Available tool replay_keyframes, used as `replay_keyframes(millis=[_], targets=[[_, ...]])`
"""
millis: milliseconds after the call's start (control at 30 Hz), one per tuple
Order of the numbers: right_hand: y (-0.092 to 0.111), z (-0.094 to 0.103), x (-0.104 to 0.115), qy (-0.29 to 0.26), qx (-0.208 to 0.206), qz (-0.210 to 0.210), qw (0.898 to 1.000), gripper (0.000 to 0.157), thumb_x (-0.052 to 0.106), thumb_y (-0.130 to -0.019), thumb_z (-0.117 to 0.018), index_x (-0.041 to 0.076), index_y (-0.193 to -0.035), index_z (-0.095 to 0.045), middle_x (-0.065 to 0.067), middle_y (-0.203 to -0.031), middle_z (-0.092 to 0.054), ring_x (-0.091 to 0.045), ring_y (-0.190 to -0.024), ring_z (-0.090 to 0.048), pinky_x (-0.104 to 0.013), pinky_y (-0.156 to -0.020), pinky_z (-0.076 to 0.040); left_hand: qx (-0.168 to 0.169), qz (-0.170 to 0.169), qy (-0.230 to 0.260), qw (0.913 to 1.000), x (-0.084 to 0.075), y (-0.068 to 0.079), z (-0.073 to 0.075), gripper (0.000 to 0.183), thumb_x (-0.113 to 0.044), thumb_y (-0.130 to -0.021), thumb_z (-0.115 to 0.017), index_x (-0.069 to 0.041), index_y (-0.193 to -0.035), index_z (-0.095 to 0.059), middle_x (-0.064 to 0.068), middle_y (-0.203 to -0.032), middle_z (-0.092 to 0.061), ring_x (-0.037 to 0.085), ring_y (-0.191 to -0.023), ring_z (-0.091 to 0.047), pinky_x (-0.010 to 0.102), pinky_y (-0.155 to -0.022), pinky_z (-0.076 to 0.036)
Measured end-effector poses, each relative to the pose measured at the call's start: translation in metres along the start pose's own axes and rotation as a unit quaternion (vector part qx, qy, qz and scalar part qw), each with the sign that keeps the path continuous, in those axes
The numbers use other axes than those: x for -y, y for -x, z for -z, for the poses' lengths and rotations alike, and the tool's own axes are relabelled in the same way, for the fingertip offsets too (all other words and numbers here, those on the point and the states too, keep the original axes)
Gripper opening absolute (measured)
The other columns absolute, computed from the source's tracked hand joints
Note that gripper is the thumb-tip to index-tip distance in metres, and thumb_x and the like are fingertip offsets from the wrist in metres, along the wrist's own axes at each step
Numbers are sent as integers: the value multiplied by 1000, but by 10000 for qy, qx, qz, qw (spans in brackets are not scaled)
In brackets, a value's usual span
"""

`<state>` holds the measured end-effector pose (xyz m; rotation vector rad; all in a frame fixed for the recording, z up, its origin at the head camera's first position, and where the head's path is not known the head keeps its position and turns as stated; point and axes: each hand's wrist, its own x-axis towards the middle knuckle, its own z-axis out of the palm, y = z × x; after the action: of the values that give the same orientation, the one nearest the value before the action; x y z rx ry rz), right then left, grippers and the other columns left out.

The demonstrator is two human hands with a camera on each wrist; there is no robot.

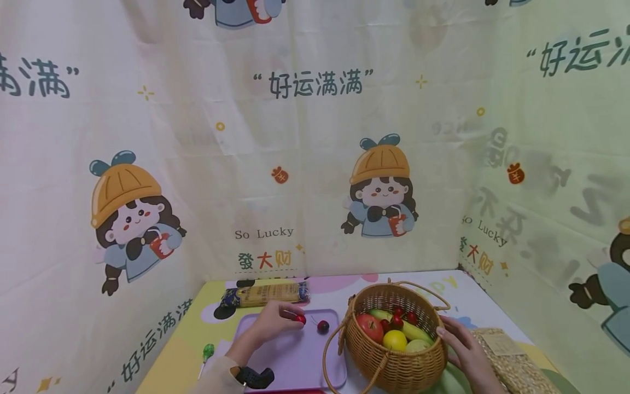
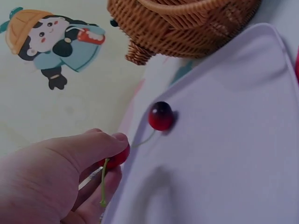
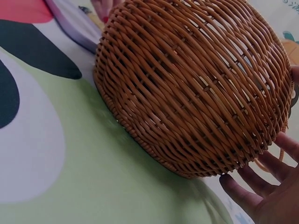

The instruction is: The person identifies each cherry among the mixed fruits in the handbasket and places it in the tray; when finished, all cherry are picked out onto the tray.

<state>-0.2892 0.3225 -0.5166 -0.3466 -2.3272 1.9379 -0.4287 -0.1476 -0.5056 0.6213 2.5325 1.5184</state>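
Observation:
My left hand (image 1: 275, 323) pinches a red cherry (image 2: 122, 156) between thumb and fingers, over the far part of a lilac tray (image 1: 295, 361). The held cherry's green stem hangs down in the left wrist view. Another cherry (image 1: 322, 326), dark red with a stem, lies on the tray just right of that hand. On the right stands a brown wicker basket (image 1: 394, 372). My right hand (image 1: 465, 345) holds its right side, thumb at the rim and fingertips against the outer weave (image 3: 196, 93). Inside are a red apple (image 1: 370, 327), a yellow fruit (image 1: 395, 340), bananas and several cherries.
A long packet (image 1: 266, 295) lies behind the tray. A green lollipop (image 1: 208, 351) is left of the tray. Beside my right hand sits a woven straw item (image 1: 512, 355). The basket's handles (image 1: 331, 350) hang outward, one over the tray's right edge. A printed curtain surrounds the table.

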Motion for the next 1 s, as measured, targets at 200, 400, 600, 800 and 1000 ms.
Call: replay_keyframes(millis=[200, 400, 600, 800, 1000], targets=[[-1, -1, 0, -40, 19, 0, 10000, 82, 51, -116, -55, 0, -173, -26, -35, -175, -30, -46, -155, -45, -60, -108, -61, -213, -53, 80, 9997, 18, 0, -9, 33, -5, -90, -89, -1, -122, -83, 12, -109, -85, 20, -103, -80, 27, -88, -62], [-2, 0, -1, -41, 32, 16, 10000, 81, 50, -116, -54, 0, -173, -26, -35, -175, -30, -42, -151, -50, -59, -107, -61, -402, 14, 40, 9992, 25, -2, -13, 34, -5, -89, -90, -2, -123, -83, 11, -109, -85, 19, -101, -79, 28, -84, -63], [-2, 1, -1, -50, 58, -47, 10000, 83, 52, -116, -53, -1, -173, -24, -36, -176, -28, -47, -154, -46, -58, -105, -62, -457, 113, -9, 9989, 31, -2, -14, 34, -4, -88, -90, -3, -122, -84, 8, -110, -85, 17, -100, -78, 28, -83, -61], [-2, 2, -1, -41, 77, -42, 10000, 83, 52, -116, -53, 0, -174, -24, -35, -176, -28, -44, -152, -48, -59, -106, -62, -510, 66, 82, 9986, 34, -1, -15, 33, -1, -87, -89, -2, -120, -84, 11, -109, -85, 18, -100, -78, 28, -84, -62], [-2, 3, -1, -38, 87, -8, 10000, 82, 51, -116, -53, 0, -174, -24, -34, -176, -29, -33, -145, -54, -55, -104, -63, -536, 46, 74, 9985, 36, -1, -16, 29, 0, -88, -89, -1, -116, -85, 10, -107, -85, 17, -97, -78, 26, -82, -62]])
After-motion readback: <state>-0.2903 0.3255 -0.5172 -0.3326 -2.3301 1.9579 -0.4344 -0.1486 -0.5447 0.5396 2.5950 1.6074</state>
